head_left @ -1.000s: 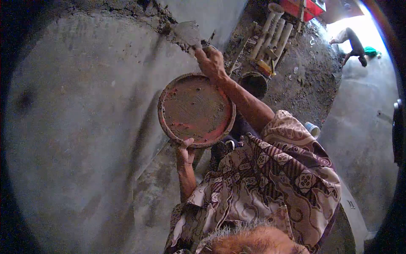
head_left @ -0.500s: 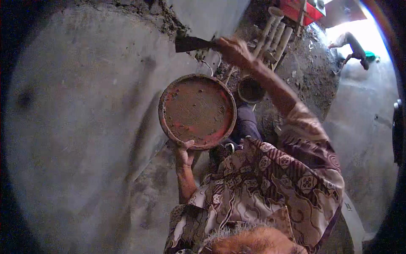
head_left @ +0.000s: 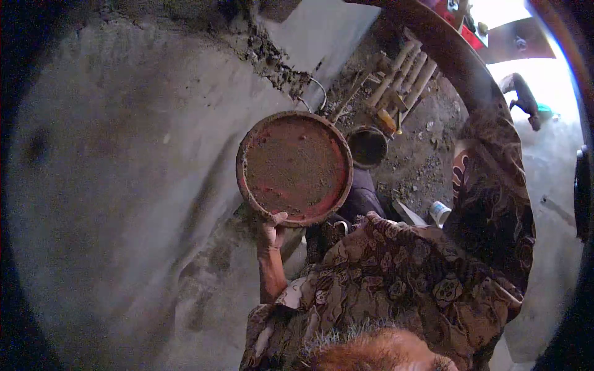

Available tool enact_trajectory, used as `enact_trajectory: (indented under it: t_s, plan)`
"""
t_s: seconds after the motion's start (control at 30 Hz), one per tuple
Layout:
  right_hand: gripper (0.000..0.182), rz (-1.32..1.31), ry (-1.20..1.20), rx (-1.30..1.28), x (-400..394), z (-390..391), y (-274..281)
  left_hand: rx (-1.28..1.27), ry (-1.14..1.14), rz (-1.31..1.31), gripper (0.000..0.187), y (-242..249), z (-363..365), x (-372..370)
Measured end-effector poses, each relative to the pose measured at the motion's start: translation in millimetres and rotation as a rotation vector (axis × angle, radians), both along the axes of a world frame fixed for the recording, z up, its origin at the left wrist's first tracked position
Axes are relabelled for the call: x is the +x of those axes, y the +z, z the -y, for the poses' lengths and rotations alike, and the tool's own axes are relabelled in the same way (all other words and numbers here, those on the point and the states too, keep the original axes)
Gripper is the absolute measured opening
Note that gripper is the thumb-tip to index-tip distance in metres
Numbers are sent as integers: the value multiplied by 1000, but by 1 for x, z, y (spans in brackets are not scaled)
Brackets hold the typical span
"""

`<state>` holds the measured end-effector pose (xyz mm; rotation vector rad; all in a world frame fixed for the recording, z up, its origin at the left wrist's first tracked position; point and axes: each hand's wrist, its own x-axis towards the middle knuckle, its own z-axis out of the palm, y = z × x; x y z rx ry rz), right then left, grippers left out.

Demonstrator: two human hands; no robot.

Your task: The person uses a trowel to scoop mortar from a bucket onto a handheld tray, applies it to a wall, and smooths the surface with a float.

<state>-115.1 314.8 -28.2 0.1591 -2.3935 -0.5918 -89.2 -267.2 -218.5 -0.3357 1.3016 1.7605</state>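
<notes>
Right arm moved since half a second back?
Yes. Against the bucket, the right arm has swung up and right in the picture: it passed close by the bucket, now it arches well clear, running off the top edge.

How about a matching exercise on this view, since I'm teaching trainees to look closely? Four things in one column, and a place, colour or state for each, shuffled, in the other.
Things:
1. round pan
2. left hand
3. bucket
4. shirt

Places, colours, states:
A. dark inside, just right of the pan in the picture
B. brown, with a pattern
C. thumb over the pan's rim
D. red in places, brown elsewhere

Right pairs: 1-D, 2-C, 3-A, 4-B
</notes>
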Motion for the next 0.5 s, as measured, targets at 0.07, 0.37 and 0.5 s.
enact_trajectory:
  t_s: [0.07,0.37,0.5]
  plan:
    - [28,77,-93,-104,48,-2,5,-50,-29,-1,25,25,9,10]
    - [26,-323,-368,-245,192,-14,-231,-209,-161,-515,20,-71,31,-21]
    - [21,88,-532,-1110,266,145,-308,-27,54,-72,35,-13,-3,-3]
